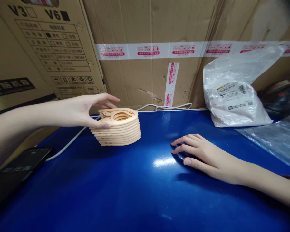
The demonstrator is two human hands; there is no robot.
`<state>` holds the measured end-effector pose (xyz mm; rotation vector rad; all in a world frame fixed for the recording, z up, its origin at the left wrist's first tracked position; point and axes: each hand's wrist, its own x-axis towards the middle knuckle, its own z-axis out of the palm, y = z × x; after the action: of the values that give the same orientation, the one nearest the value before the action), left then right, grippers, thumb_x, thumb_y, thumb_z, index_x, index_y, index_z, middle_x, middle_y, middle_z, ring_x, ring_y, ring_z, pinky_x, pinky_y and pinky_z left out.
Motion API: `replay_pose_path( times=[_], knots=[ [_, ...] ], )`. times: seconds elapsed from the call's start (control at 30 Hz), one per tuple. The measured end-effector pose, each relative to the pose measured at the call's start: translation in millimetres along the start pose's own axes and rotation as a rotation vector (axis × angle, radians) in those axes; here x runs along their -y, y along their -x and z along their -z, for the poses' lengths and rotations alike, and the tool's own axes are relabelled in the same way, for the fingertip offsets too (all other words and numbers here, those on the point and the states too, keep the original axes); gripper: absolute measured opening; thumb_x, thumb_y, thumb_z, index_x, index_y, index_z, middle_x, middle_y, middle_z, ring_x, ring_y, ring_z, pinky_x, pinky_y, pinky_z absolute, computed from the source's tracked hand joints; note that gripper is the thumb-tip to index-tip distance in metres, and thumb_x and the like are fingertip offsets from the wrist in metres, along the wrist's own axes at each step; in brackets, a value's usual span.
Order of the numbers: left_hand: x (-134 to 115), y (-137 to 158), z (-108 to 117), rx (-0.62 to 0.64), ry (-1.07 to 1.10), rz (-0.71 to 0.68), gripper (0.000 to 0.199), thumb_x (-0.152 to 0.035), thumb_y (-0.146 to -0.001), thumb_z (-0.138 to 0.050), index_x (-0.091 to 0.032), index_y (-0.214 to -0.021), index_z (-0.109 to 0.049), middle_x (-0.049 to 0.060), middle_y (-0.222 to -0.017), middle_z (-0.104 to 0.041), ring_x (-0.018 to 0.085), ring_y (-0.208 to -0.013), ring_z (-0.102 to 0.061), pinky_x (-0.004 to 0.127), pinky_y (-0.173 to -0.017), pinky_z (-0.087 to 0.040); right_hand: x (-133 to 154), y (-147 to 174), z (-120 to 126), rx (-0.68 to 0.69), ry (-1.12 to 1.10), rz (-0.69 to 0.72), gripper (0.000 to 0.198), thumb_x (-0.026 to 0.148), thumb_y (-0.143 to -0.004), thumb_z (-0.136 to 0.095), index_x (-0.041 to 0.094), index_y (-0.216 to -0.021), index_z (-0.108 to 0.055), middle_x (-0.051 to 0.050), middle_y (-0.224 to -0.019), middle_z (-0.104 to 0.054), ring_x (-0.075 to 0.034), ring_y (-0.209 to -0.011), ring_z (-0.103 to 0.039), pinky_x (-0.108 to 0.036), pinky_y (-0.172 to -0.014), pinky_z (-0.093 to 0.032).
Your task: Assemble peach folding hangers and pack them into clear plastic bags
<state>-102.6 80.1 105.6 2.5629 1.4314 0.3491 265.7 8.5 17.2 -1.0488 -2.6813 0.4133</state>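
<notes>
A neat stack of thin, cream-coloured plastic pieces (118,130) with rounded cut-outs is at the left-centre of the blue tabletop (145,193). My left hand (93,109) reaches over the stack's left end. Its thumb lies at the top near edge, while the other fingers stretch out above the far side, apart from the thumb. Whether the thumb presses on the stack is hard to tell. Over on the right, my right hand (203,153) is low over the tabletop, palm down with fingers spread, holding nothing.
Cardboard boxes (140,29) line the back and left. A white plastic mailing bag (234,96) stands at the back right, near a clear plastic sheet (275,138). A phone (24,167) showing a timer lies at the left, with a white cable (67,146) running behind the stack.
</notes>
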Motion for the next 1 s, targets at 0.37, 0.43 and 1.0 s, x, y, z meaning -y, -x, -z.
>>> replay_pose_path(
  times=[0.37,0.43,1.0],
  knots=[
    [-2.2,-0.1,1.1,-0.005,-0.067,0.048,0.073,-0.059,-0.078,-0.065,-0.026,-0.140,-0.043,0.003,-0.132,-0.062,0.024,-0.112,-0.060,0.049,-0.102,-0.041,-1.4,0.0,-0.5,-0.007,0.003,0.007,0.035,0.043,-0.099,-0.042,0.025,-0.118,-0.064,-0.009,-0.129,-0.059,-0.027,-0.120,-0.052,-0.050,-0.101,-0.038],
    [-2.0,-0.2,0.7,-0.006,-0.072,0.053,0.074,-0.059,-0.078,-0.065,-0.026,-0.140,-0.043,0.003,-0.131,-0.063,0.024,-0.113,-0.060,0.050,-0.103,-0.040,-1.3,-0.2,-0.4,-0.001,0.006,0.002,0.034,0.042,-0.099,-0.042,0.025,-0.118,-0.064,-0.008,-0.128,-0.059,-0.027,-0.120,-0.051,-0.049,-0.101,-0.038],
    [3.2,-2.9,2.8,0.047,-0.085,0.087,0.078,-0.058,-0.075,-0.067,-0.030,-0.142,-0.039,0.000,-0.135,-0.060,0.024,-0.115,-0.058,0.046,-0.103,-0.038,-1.3,0.1,-0.8,0.018,0.026,-0.002,0.034,0.043,-0.100,-0.040,0.023,-0.117,-0.062,-0.008,-0.130,-0.058,-0.024,-0.120,-0.049,-0.046,-0.102,-0.035]
  ],
)
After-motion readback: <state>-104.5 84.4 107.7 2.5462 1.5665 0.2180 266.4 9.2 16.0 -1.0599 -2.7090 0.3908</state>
